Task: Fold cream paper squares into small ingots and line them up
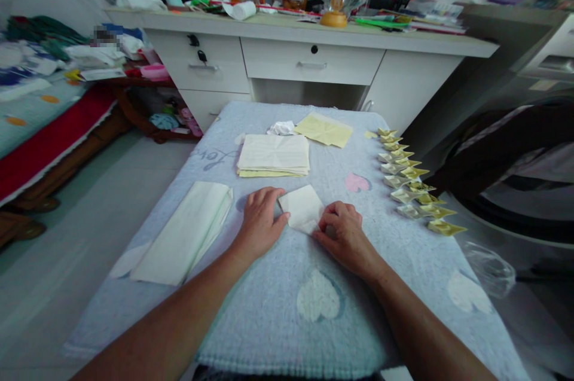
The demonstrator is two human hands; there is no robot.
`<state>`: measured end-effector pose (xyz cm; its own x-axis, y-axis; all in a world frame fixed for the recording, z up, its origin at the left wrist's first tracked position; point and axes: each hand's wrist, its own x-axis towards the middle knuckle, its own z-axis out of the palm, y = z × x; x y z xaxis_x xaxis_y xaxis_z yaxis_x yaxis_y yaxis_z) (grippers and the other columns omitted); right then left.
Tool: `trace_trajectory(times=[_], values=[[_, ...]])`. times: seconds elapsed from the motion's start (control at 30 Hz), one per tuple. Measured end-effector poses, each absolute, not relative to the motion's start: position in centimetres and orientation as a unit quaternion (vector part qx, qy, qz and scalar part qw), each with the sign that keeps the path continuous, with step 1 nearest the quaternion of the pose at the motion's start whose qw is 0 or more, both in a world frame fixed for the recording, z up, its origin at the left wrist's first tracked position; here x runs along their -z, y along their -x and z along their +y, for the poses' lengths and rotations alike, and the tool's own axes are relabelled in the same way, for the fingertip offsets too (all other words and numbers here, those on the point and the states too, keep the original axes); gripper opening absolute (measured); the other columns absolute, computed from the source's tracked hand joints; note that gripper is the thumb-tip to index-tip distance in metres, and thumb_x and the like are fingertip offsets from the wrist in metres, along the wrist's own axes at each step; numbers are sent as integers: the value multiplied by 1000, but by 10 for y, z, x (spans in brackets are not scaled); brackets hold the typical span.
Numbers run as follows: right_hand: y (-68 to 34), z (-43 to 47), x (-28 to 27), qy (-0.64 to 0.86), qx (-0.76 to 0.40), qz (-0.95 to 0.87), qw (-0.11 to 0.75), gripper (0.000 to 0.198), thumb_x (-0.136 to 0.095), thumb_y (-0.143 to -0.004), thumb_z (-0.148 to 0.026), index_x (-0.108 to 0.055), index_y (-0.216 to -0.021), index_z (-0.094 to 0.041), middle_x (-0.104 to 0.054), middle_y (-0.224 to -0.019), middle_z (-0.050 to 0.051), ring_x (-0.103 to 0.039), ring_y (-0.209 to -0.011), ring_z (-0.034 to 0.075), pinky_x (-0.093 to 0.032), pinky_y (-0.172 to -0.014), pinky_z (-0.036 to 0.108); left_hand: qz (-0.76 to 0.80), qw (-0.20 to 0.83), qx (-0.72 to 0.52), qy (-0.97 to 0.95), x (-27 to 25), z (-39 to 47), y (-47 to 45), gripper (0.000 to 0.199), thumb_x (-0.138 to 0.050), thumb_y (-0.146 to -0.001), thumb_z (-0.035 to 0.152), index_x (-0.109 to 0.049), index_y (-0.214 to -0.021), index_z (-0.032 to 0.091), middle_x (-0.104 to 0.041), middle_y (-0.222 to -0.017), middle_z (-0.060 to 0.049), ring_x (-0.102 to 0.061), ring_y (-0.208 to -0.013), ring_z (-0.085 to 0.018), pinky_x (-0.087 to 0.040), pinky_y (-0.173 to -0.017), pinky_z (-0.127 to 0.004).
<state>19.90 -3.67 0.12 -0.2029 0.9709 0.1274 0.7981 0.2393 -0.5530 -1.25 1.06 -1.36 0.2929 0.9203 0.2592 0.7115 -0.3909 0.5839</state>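
Observation:
A small folded square of white paper lies turned cornerwise on the blue cloth, between my two hands. My left hand rests at its left corner, the thumb on the near edge and the fingers curled along the far side. At the right corner, my right hand pinches the paper between thumb and bent fingers. Just beyond is a stack of paper sheets, white over yellow. To the left lies a long folded white sheet. Several small folded paper boats, yellow and whitish, stand in rows on the right.
The blue cloth with heart prints covers the table. A crumpled white paper and yellow sheets lie at the back. Behind stands a white desk with a cluttered top. Right of the table is a clear plastic bag.

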Motion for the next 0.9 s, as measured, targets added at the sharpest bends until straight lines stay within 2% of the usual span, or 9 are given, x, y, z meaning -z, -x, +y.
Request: trace_trajectory(times=[0.2, 0.4, 0.53, 0.63, 0.7, 0.77, 0.83, 0.9], values=[[-201, -37, -2, 570, -200, -770, 206, 8, -73, -76, -22, -65, -76, -22, -56, -99, 4, -45, -97, 24, -32, -83, 42, 536, 233, -301, -753, 15, 11, 11, 52, -62, -77, 20, -48, -127, 22, -60, -116, -9, -48, -115, -29, -33, -101, -47], [-200, -37, -7, 575, -210, -769, 184, 9, -73, -76, -24, -65, -79, -22, -56, -99, 4, -45, -98, 24, -32, -84, 40, 506, 318, -346, -723, 15, 12, 11, 56, -58, -79, 14, -42, -132, 21, -58, -115, -7, -55, -108, -22, -40, -98, -37], [-199, -38, -8, 574, -215, -768, 186, 7, -69, -80, -28, -65, -79, -22, -56, -98, 4, -45, -99, 23, -32, -86, 41, 500, 313, -336, -734, 16, 11, 9, 57, -58, -79, 11, -42, -132, 22, -58, -116, -7, -55, -109, -22, -40, -99, -39], [-198, -37, -6, 583, -205, -764, 186, 10, -64, -84, -29, -66, -78, -21, -57, -96, 5, -45, -97, 23, -31, -85, 41, 495, 258, -332, -760, 16, 10, 9, 59, -60, -77, 10, -42, -132, 22, -54, -118, -8, -51, -113, -24, -38, -101, -42], [-196, -36, -4, 593, -196, -758, 189, 12, -63, -86, -28, -66, -77, -21, -57, -95, 5, -46, -96, 23, -31, -84, 40, 502, 204, -331, -773, 15, 9, 10, 57, -63, -74, 10, -47, -127, 21, -50, -119, -9, -47, -115, -26, -36, -103, -44], [-195, -35, -2, 603, -189, -751, 191, 14, -63, -86, -27, -66, -74, -20, -57, -93, 5, -46, -94, 22, -31, -82, 39, 503, 170, -322, -784, 12, 9, 11, 46, -64, -73, 10, -55, -117, 21, -49, -116, -8, -45, -113, -26, -37, -101, -44], [-193, -35, 0, 614, -179, -744, 194, 16, -63, -85, -27, -65, -71, -19, -57, -92, 5, -46, -93, 22, -31, -81, 39, 481, 175, -302, -804, 9, 8, 12, 31, -61, -74, 7, -61, -102, 21, -52, -107, -6, -47, -106, -24, -40, -95, -41], [-192, -34, 2, 625, -167, -736, 198, 17, -64, -83, -28, -65, -69, -19, -57, -91, 6, -46, -93, 23, -32, -80, 38, 452, 197, -272, -826, 7, 7, 12, 24, -55, -73, 3, -62, -88, 20, -55, -97, -4, -49, -99, -22, -41, -90, -38]])
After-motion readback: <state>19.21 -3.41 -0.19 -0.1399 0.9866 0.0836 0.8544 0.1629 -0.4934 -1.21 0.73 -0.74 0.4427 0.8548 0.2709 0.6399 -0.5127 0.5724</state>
